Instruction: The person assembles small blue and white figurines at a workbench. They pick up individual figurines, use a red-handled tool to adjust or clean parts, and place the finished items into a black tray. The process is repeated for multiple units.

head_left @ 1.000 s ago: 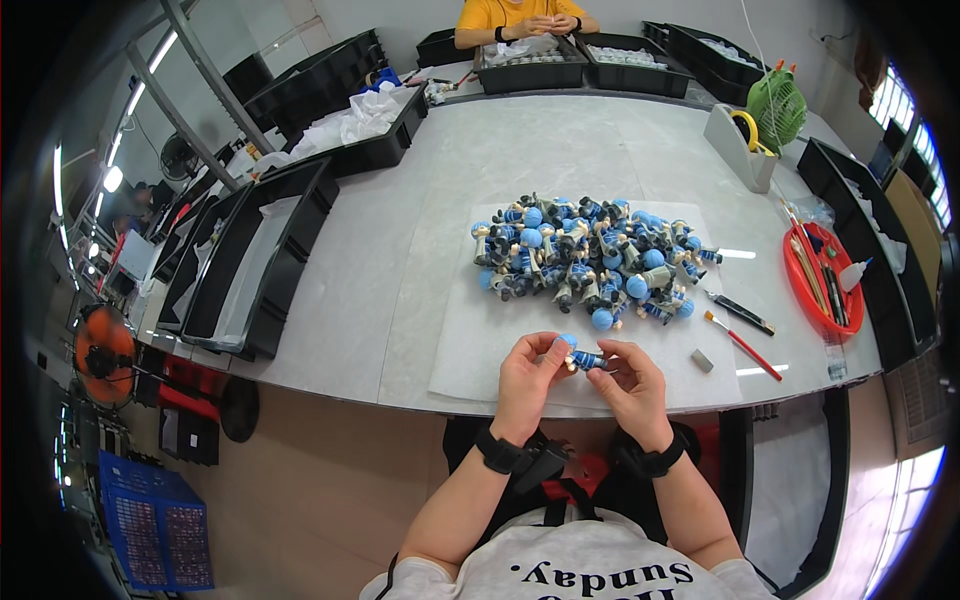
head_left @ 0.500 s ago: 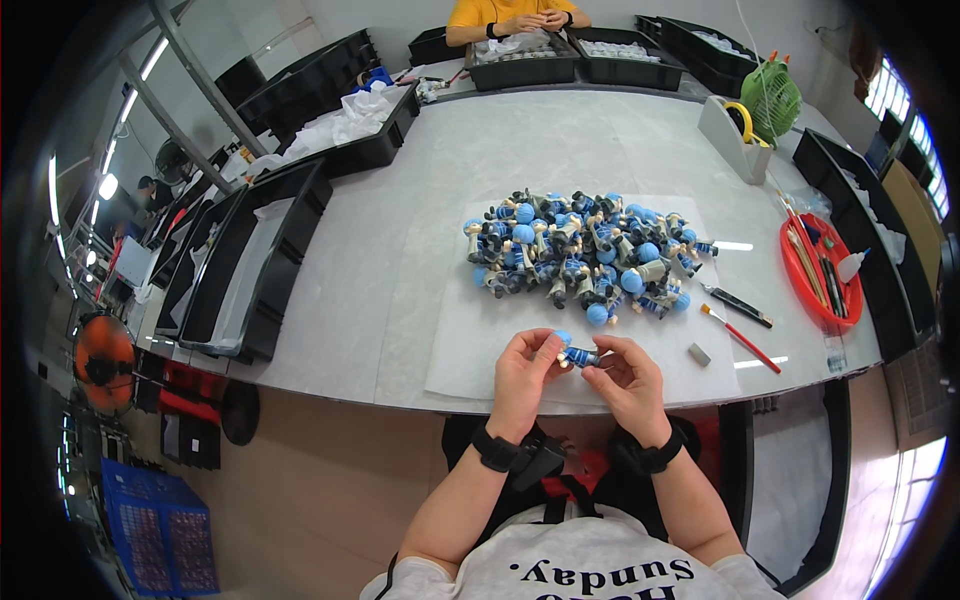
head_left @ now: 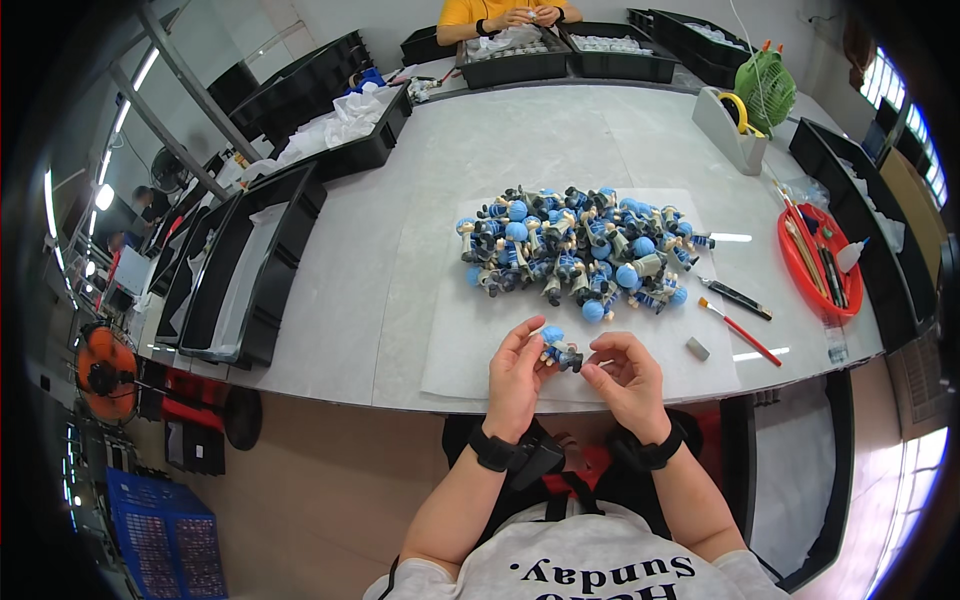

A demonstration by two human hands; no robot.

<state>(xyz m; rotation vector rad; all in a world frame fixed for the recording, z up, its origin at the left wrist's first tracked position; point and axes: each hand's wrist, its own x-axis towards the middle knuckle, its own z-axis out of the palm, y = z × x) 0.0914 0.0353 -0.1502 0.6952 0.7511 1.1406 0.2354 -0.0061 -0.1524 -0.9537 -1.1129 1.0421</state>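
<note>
A small doll figurine [head_left: 560, 352] with a light blue cap, a blue top and dark shoes is held near the table's front edge. My left hand [head_left: 517, 378] pinches it by the head and back between thumb and fingers. Curved and parted, the fingers of my right hand [head_left: 630, 380] are just beside the figurine's feet, with nothing visible between them. Beyond both hands, a heap of similar figurines [head_left: 570, 255] lies on a white sheet [head_left: 455, 345], many on their sides.
Right of the heap lie a black-handled cutter [head_left: 738, 298], a red-handled brush [head_left: 742, 333] and a grey block [head_left: 697, 348]. Farther right, a red tray [head_left: 795, 280] holds brushes and a bottle. Black bins [head_left: 285, 262] flank the table. A person in yellow [head_left: 510, 15] works opposite.
The figurine has turned, its feet now pointing toward my right hand, and moved slightly left with my left hand. My right fingers have come away from it.
</note>
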